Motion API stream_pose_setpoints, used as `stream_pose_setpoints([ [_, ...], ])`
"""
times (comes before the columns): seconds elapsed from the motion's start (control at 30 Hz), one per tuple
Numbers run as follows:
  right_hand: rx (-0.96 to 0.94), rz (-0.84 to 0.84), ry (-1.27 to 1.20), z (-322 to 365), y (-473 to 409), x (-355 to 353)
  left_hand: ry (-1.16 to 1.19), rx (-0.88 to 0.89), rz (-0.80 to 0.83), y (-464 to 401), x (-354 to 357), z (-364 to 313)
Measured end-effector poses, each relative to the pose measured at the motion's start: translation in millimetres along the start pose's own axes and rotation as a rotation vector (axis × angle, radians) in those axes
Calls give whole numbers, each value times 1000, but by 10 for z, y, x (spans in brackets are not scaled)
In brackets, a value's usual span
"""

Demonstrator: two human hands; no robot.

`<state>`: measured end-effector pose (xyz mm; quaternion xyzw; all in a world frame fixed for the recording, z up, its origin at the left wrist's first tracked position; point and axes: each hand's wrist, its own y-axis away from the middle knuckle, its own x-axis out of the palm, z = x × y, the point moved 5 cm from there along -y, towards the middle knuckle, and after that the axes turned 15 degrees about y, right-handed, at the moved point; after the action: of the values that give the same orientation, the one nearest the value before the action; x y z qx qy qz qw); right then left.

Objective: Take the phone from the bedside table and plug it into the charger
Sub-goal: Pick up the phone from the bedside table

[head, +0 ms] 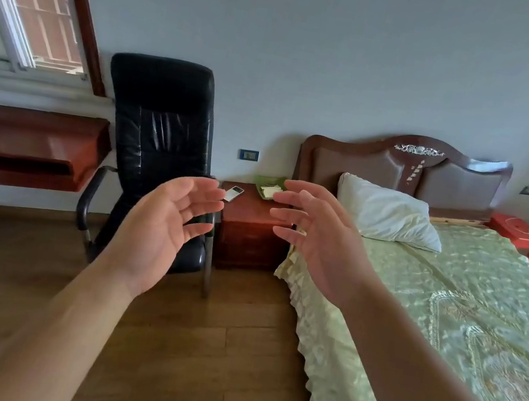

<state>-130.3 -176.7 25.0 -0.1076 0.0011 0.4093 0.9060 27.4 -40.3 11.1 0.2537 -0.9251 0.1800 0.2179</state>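
So, hands: both raised out in front, palms turned toward each other, fingers spread loose, nothing in either one.
Left hand [163, 219]: released, empty, lined up in the view with the chair's seat edge.
Right hand [322, 240]: released too, empty, fingertips overlapping the table's right side in the view, though well short of it.
Floor: bare brown wooden planks [198, 346] between the person and the furniture, so there is walking to do.
Bed: green patterned bedspread [445, 315] on the right, white pillow [388, 216] at the head, dark wooden headboard [410, 168] behind.
Chair: tall black leather office chair [157, 148] just left of the table.
Bedside table: small reddish-brown wooden cabinet [251, 229], between chair and bed.
Phone: slim white handset [234, 193], flat on the table's top near its left-hand back corner, untouched.
Tray: shallow green dish [270, 187] holding pale papers, beside the phone toward the bed.
Wall: small blue socket plate [249, 155] above the table; no charger or cable that I can make out.
Step in hand: the approach, I'd say; pickup not yet started.
Next move: close in, reach over the table's front edge, pinch the phone by its long sides, then locate the charger.
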Motion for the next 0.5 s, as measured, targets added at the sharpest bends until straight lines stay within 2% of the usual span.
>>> stream_pose_setpoints([
  [0.5, 113, -113, 30, -589, -1716, 323, -9, -162, -34, -1872, -1085, 299],
])
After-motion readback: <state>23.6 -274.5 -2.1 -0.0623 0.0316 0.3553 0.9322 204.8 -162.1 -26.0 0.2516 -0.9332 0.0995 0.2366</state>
